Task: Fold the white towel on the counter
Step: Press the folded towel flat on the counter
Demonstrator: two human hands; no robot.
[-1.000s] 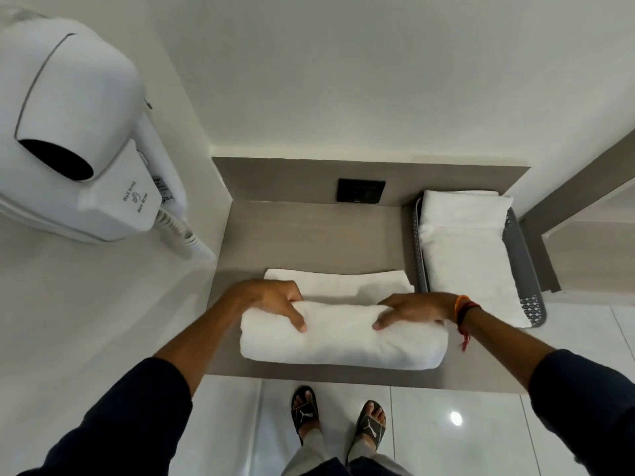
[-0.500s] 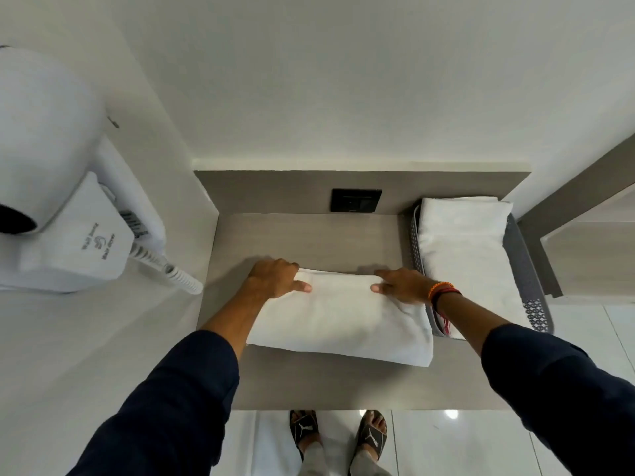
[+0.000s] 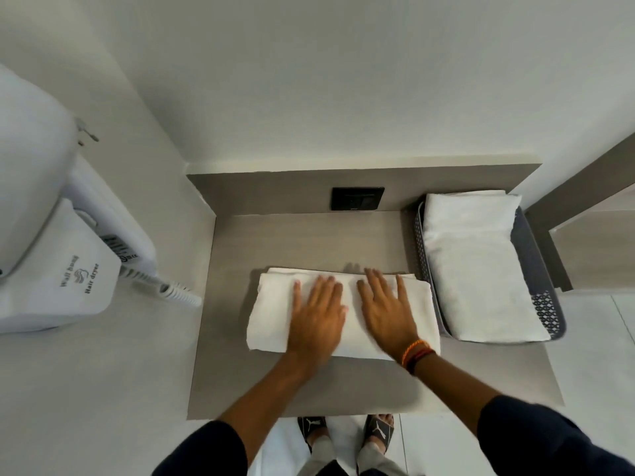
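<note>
1. White towel point(image 3: 271, 317) lies folded on the counter point(image 3: 309, 242), roughly centre, nearer the front edge than the back wall. It's a flat, thick rectangle w/ its long axis running left–right, parallel to the counter's front edge.
2. Far long edge shows stacked layers, a lower layer peeking out slightly behind the top one. Right short end sits just beside the basket wall; can't tell if touching.
3. Left hand point(image 3: 318, 316) rests palm-down on the towel's middle, fingers spread and pointing away from the person. Flat and fully open, pressing, not gripping anything.
4. Right hand point(image 3: 390, 312) is the same: palm-down on the towel's right half, fingers spread, flat, nothing grasped. Fingertips reach approx. the far edge. Orange and dark bands point(image 3: 417, 355) on that wrist.
5. Hands are side by side, close but apart.
6. Grey perforated basket point(image 3: 546, 314) stands at the counter's right end, long axis running front–back, i.e. at right angles to the towel being worked. Inside: folded white towels point(image 3: 477, 269), filling it, w/ the top rising above the rim.
7. Black wall plate point(image 3: 357, 198) on the back panel, behind the towel.
8. Wall-hung hair dryer point(image 3: 68, 269) w/ coiled cord on the left wall, well apart from the towel.
9. Dark sleeves on both arms; sandalled feet point(image 3: 345, 431) below the counter edge.
</note>
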